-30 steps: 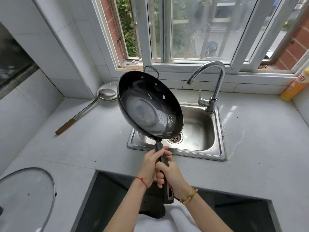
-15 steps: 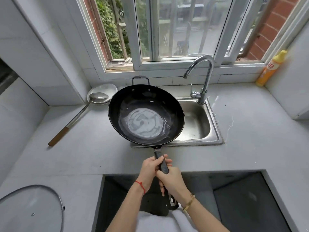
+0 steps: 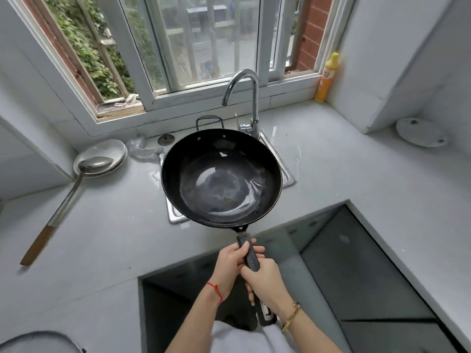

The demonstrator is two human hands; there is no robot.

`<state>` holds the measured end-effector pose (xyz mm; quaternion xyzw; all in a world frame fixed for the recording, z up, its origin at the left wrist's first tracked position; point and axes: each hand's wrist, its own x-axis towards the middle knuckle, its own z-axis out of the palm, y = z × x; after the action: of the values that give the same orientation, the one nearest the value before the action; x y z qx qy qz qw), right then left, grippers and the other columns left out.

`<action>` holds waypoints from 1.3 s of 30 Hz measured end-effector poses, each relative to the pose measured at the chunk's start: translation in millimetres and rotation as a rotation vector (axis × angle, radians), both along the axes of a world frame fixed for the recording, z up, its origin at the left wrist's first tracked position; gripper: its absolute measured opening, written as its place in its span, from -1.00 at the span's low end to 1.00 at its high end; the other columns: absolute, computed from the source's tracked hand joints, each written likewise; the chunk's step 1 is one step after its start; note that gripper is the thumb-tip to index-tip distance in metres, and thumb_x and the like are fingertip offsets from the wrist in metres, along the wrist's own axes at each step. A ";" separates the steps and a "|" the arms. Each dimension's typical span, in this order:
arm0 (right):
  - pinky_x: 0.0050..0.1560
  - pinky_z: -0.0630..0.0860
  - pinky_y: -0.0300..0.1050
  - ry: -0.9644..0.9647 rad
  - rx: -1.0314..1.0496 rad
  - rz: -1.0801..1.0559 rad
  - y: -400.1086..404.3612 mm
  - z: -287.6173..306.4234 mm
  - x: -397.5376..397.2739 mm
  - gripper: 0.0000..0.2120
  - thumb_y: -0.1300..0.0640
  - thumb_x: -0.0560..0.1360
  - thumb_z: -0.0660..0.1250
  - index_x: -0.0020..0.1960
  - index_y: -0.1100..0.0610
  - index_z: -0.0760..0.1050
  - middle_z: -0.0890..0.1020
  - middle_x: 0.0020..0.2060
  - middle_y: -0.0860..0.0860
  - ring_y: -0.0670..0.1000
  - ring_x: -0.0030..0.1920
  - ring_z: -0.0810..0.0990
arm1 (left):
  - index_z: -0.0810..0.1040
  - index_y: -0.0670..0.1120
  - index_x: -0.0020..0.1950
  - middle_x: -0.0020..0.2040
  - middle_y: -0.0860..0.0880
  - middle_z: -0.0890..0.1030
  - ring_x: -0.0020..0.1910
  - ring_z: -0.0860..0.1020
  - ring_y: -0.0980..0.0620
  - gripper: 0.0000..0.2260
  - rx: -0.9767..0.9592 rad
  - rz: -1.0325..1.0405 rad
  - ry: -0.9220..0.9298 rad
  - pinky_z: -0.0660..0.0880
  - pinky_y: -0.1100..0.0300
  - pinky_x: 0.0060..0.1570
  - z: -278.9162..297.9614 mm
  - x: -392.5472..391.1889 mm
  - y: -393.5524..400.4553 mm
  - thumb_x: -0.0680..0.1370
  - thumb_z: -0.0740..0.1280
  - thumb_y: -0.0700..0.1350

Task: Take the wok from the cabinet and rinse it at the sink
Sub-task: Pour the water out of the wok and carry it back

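Observation:
A black wok point(image 3: 221, 178) hangs level over the steel sink point(image 3: 286, 171) and hides nearly all of the basin. A film of water lies in its bottom. Its long black handle runs back toward me. My left hand point(image 3: 230, 263) grips the handle nearer the bowl, and my right hand point(image 3: 265, 282) grips it just behind. The chrome tap point(image 3: 251, 98) arches above the wok's far rim, with no water running from its spout.
A metal ladle with a wooden handle point(image 3: 63, 205) rests on a white plate point(image 3: 102, 156) at the left. A yellow bottle point(image 3: 327, 77) stands on the windowsill corner at the right. A white dish point(image 3: 421, 132) sits far right. A glass lid point(image 3: 38, 342) shows bottom left. A dark opening point(image 3: 356, 263) lies below the counter edge.
The wok has tipped from steeply tilted to level over the sink, and the water has settled in its bottom. Both hands keep their grip on the handle.

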<state>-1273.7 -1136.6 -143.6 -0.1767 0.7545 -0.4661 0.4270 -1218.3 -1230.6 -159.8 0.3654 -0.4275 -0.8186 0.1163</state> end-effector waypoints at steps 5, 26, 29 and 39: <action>-0.61 0.40 -0.19 0.001 0.021 -0.113 26.4 1.5 1.3 -0.78 0.27 0.51 0.27 -0.32 0.19 0.44 0.47 -0.62 0.02 0.01 -0.66 0.43 | 0.55 -0.27 0.20 -0.01 -0.20 0.70 -0.03 0.69 -0.11 -0.76 0.016 -0.119 -0.002 0.59 0.10 -0.02 1.2 -11.5 21.2 0.63 0.22 -0.16; -0.57 0.46 -0.12 0.042 -0.017 -0.604 179.2 14.2 -66.1 -0.77 0.17 0.53 0.30 -0.23 0.29 0.52 0.48 -0.58 0.08 0.06 -0.62 0.47 | 0.58 -0.25 0.15 0.07 -0.23 0.68 -0.03 0.64 -0.16 -0.74 -0.095 -0.558 0.040 0.58 0.05 -0.18 17.3 -124.0 168.6 0.63 0.24 -0.10; -0.54 0.48 -0.08 0.071 -0.021 -0.666 200.6 14.1 -77.3 -0.75 0.12 0.52 0.31 -0.29 0.23 0.52 0.50 -0.56 0.09 0.09 -0.60 0.49 | 0.62 -0.21 0.08 0.04 -0.22 0.69 -0.12 0.64 -0.13 -0.76 -0.113 -0.607 0.059 0.53 0.11 -0.31 21.1 -139.1 194.0 0.63 0.24 -0.09; -0.58 0.42 -0.13 0.042 -0.015 -0.939 239.6 13.1 -84.7 -0.74 0.13 0.54 0.29 -0.27 0.25 0.53 0.46 -0.60 0.05 0.05 -0.63 0.45 | 0.61 -0.16 0.07 -0.09 -0.15 0.68 -0.11 0.63 -0.10 -0.79 -0.082 -0.845 0.059 0.46 -0.03 -0.03 17.8 -172.0 240.3 0.58 0.29 -0.06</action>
<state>-1358.4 -897.1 -130.4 0.1710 0.7579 -0.6106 0.1533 -1390.2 -990.3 -142.0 0.1293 -0.5686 -0.7867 -0.2029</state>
